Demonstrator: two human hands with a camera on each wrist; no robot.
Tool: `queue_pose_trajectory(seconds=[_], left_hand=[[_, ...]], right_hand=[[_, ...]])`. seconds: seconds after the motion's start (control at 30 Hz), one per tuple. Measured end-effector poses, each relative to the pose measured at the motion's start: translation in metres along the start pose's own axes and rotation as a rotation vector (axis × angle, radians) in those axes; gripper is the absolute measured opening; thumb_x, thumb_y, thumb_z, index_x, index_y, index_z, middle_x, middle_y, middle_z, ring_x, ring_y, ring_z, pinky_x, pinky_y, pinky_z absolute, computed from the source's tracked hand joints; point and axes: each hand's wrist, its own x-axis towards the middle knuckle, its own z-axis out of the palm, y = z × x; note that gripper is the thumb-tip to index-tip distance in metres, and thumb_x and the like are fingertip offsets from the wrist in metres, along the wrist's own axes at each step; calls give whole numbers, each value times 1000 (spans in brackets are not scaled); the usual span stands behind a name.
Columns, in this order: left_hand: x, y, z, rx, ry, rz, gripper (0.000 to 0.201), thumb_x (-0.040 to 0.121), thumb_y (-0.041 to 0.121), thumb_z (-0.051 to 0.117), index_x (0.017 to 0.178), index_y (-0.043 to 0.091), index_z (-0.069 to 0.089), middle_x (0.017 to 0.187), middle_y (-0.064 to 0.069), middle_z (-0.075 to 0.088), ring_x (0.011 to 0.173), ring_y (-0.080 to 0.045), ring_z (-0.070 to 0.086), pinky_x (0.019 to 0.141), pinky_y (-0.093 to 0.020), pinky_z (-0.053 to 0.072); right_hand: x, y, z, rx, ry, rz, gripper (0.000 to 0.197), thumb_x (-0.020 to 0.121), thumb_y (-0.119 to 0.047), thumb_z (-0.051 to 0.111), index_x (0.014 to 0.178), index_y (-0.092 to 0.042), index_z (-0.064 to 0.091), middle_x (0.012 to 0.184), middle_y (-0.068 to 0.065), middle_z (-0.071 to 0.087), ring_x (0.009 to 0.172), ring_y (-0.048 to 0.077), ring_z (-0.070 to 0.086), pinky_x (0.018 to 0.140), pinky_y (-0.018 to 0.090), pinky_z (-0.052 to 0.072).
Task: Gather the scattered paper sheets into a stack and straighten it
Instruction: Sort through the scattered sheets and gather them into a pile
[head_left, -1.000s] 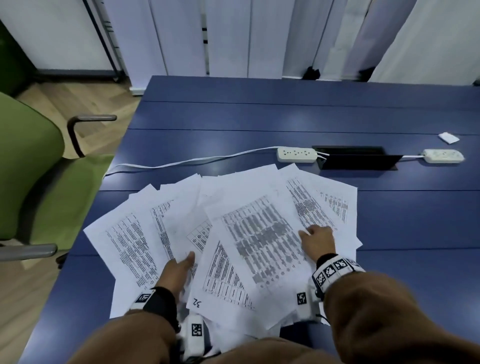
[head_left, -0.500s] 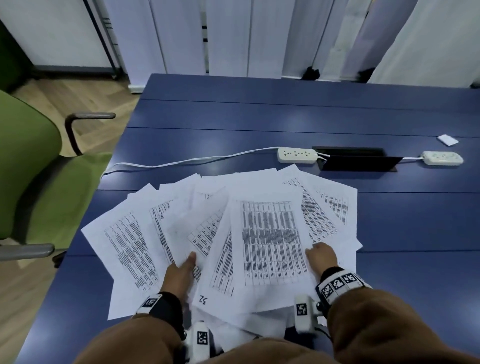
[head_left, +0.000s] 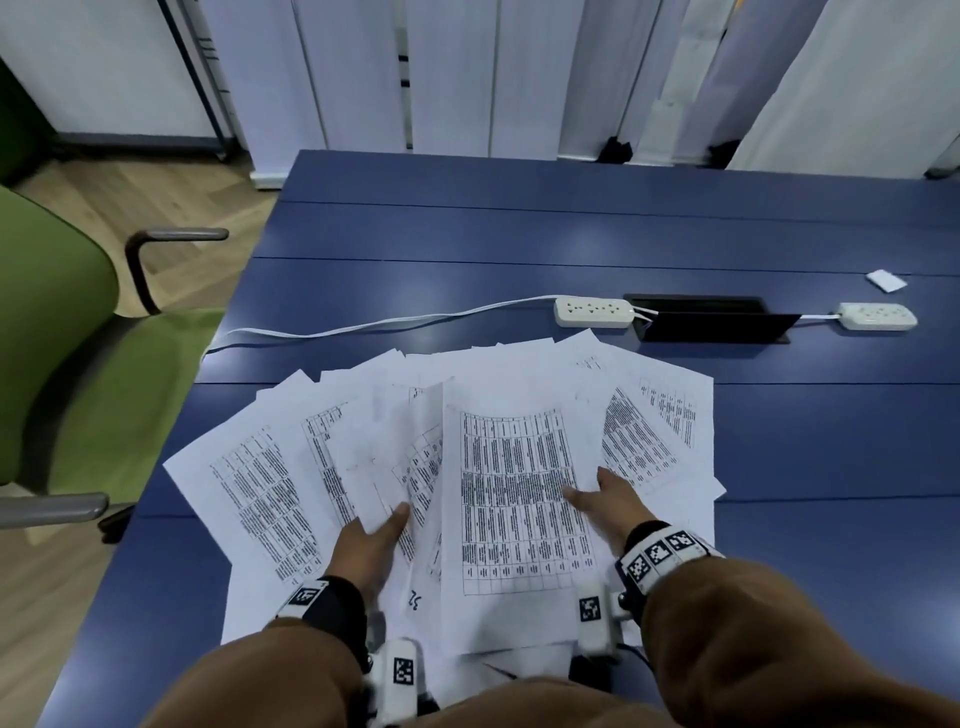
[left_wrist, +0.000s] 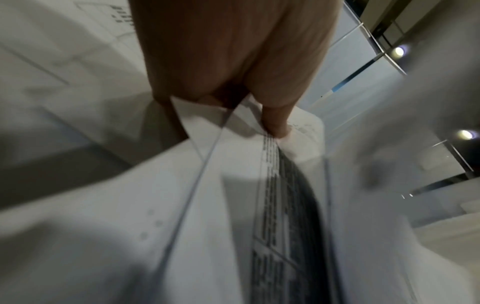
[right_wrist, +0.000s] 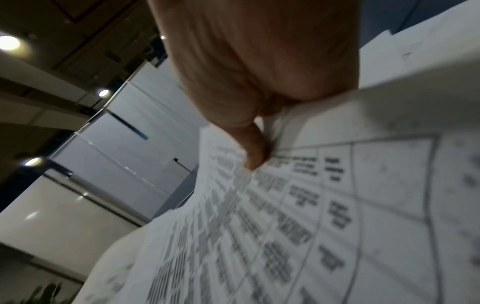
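Taking the top printed sheet as the landmark, the scene runs left to right across the blue table. Far to its left, off the table edge, stands a green chair. Just left of the sheet the paper sheets fan outward, overlapping and angled away, so they are far from a stack yet. The left hand grips some of these at their near ends, thumb on top and fingers tucked beneath, as the left wrist view shows with the thumb pressed on a raised page; this hold probably serves to swing the loose pages in under the landmark sheet. At the sheet's right edge the right hand pinches it, thumb on the print and fingers hidden under the paper, likely to keep it square as the guide for the rest. More sheets spread out to the right of that hand. Beyond the sheet, farther up the table, lie a power strip, a dark cable hatch and a second strip, well apart from the papers.
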Motion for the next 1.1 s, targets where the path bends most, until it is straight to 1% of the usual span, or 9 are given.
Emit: queue_pose_trajectory(seconds=[0.1,0.17,0.27,0.4,0.6,0.73,0.87,1.03,1.1], left_hand=[[2,8,-4,-64,13,-67,98,82,65,57,146,-4,31,150,-24,37,134,-41,41,107,-49,36],[8,5,-7,-88,18,-74,101,84,66,53,152,2,15,158,-16,24,144,-36,27,117,-47,25],[22,-6,-14,-56,-6,-14,105,70,75,63,145,6,38,145,-13,48,130,-32,48,110,-48,37],[12,10,-7,79,17,-8,33,96,34,57,114,7,62,119,-15,65,99,-31,62,86,-38,51],[-18,35,-2,-246,-117,-36,76,90,69,31,150,22,30,146,1,38,144,-31,27,114,-50,22],[-18,19,-3,-197,-225,31,145,28,95,61,149,20,34,154,-2,35,144,-25,26,115,-53,17],[-9,3,-8,-111,-128,75,95,49,76,75,126,23,57,115,10,68,119,-17,55,97,-28,44],[21,-14,-4,36,60,-44,69,82,51,69,130,5,54,113,-14,67,100,-32,63,87,-37,50],[31,-17,-3,80,63,-41,82,70,64,73,127,7,56,111,-14,69,98,-33,65,89,-40,52]], right_hand=[[6,-5,1,-85,186,-95,39,90,-6,61,128,-7,53,120,11,63,97,23,56,88,36,49],[10,-9,-7,-152,171,-137,48,90,-4,60,136,-10,47,121,14,61,92,25,57,77,31,49],[17,-11,-25,-190,24,-104,50,90,-7,62,137,-6,44,115,11,60,97,25,56,85,34,48],[22,-17,-34,-334,-154,12,53,85,-15,70,131,-3,47,103,9,63,100,28,59,93,41,47],[27,-12,-16,-100,250,-286,54,80,-9,74,127,-22,52,89,3,53,88,22,57,78,26,39],[29,0,-7,-236,273,-261,37,84,-14,71,119,-15,58,105,13,57,91,25,58,76,25,40],[32,6,-4,-310,206,-156,45,85,-24,70,124,-7,55,124,14,59,108,28,56,94,32,43],[37,-7,-2,-358,11,-149,53,86,-25,70,131,-4,52,132,12,57,119,26,54,99,29,39],[39,-14,-2,-344,-40,-188,48,87,-21,68,129,-2,55,130,12,59,118,25,55,98,27,37]])
